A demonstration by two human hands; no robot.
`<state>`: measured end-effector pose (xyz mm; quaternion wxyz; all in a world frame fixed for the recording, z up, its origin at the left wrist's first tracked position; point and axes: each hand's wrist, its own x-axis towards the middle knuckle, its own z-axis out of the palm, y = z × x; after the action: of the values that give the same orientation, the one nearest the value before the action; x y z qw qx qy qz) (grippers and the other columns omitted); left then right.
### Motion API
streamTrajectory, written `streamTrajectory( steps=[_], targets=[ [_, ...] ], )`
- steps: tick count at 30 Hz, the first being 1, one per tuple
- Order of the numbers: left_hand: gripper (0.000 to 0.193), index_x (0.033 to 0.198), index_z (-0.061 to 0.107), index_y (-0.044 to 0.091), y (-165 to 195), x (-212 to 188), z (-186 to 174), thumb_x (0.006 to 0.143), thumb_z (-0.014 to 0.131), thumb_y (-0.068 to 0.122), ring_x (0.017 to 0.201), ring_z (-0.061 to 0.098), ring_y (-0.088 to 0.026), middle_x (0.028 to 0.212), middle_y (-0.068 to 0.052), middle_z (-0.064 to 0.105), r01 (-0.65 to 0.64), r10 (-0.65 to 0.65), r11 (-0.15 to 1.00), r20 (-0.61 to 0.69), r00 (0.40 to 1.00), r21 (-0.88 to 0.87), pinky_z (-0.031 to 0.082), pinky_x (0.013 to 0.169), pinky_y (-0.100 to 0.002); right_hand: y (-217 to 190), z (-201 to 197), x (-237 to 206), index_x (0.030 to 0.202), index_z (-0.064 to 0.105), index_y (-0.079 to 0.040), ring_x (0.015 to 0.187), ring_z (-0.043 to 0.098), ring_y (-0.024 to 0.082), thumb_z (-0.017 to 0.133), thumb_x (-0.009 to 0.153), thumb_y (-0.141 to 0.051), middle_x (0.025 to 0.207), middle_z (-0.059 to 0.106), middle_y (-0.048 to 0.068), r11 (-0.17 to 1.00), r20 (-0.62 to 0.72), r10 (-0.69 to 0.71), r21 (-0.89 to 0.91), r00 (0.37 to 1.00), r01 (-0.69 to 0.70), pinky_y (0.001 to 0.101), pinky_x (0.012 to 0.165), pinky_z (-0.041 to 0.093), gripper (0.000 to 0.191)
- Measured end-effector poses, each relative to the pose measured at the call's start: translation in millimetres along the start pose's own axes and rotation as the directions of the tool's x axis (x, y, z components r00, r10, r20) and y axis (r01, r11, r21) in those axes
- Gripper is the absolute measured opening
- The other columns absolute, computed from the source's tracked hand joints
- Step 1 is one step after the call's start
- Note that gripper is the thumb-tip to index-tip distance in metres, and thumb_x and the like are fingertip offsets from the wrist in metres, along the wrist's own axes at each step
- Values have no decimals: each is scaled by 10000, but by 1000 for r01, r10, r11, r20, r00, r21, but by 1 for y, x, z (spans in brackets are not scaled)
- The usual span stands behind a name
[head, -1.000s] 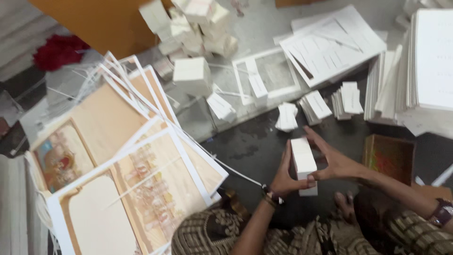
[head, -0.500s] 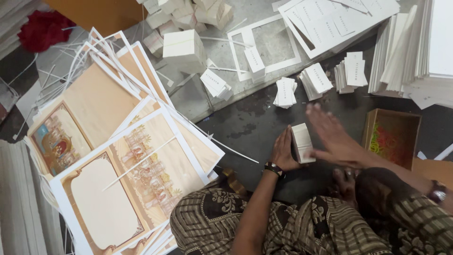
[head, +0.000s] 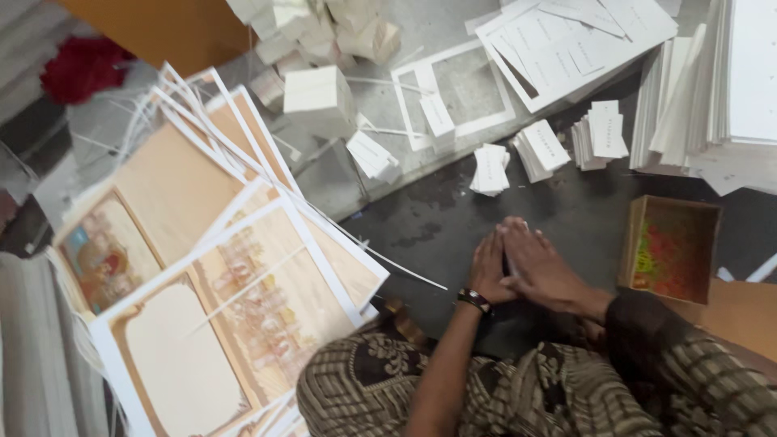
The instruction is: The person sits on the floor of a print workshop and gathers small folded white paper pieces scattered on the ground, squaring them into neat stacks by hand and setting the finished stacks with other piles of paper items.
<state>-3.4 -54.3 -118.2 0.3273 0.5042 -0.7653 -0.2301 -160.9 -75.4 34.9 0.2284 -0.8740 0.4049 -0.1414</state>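
We see the left hand [head: 490, 269] and right hand [head: 538, 265] pressed palm to palm over the dark floor [head: 437, 210], fingers flat and pointing far. Right hand lies partly over the left. Whatever sits between the palms is hidden, so we cannot tell whether either grip is clamped on anything; only a thin dark gap shows between the hands. Left wrist wears a dark bracelet [head: 475, 300].

Just right of the hands, a small open cardboard box [head: 672, 247] with red and green bits inside. Far of the hands, three small stacks of white cards [head: 490, 169] in a row, well apart from the hands. Further far, white cut-out sheets [head: 566, 44] and a white frame-shaped offcut [head: 453, 89] on a grey slab. Far right, tall stacks of white sheets [head: 728, 97].

Left side: large printed sheets [head: 243, 283], tan with white borders, fanned out and overlapping. Red fabric [head: 81, 65] at far left. Near edge: patterned brown clothing [head: 502, 396] over the person's lap.
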Motion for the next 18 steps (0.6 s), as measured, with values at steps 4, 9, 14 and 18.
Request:
streamTrajectory(
  steps=[4, 9, 14, 18],
  targets=[
    [1478, 1623, 168, -40, 29, 9, -26, 500, 915, 564, 1462, 392, -438, 1573, -281, 386, 154, -155, 980, 5, 988, -128, 320, 1217, -548, 14, -26, -7, 1606, 205, 26, 1588, 141, 379, 428, 1031, -538, 1689, 195, 238, 940, -166, 65, 342, 984, -4, 460, 1257, 148, 836],
    [1416, 1640, 229, -46, 92, 21, -96, 547, 930, 519, 1379, 429, -472, 1508, -285, 418, 338, -350, 936, -147, 925, -100, 380, 1170, -541, 46, -41, -55, 1522, 394, -61, 1385, 448, 352, 524, 971, -357, 1556, 408, 193, 813, -4, 394, 467, 919, -347, 434, 1113, 362, 638],
    [1502, 1551, 197, -52, 73, 59, -220, 410, 958, 561, 1230, 452, -460, 1372, -275, 431, 588, -534, 771, -254, 806, 246, 383, 1050, -573, 89, 20, -115, 1254, 716, -69, 979, 715, 288, 630, 958, -286, 1131, 704, 141, 624, 385, 479, 483, 789, -614, 440, 863, 583, 377],
    [1439, 1536, 246, 15, 7, 149, -339, 428, 940, 616, 1351, 390, -464, 1442, -259, 405, 783, -684, 549, -381, 622, 293, 340, 1114, -560, 104, 87, -147, 1295, 717, -308, 1102, 674, 136, 767, 872, -446, 1310, 688, -20, 845, 557, 498, -138, 664, -517, 320, 990, 554, 449]
  ],
)
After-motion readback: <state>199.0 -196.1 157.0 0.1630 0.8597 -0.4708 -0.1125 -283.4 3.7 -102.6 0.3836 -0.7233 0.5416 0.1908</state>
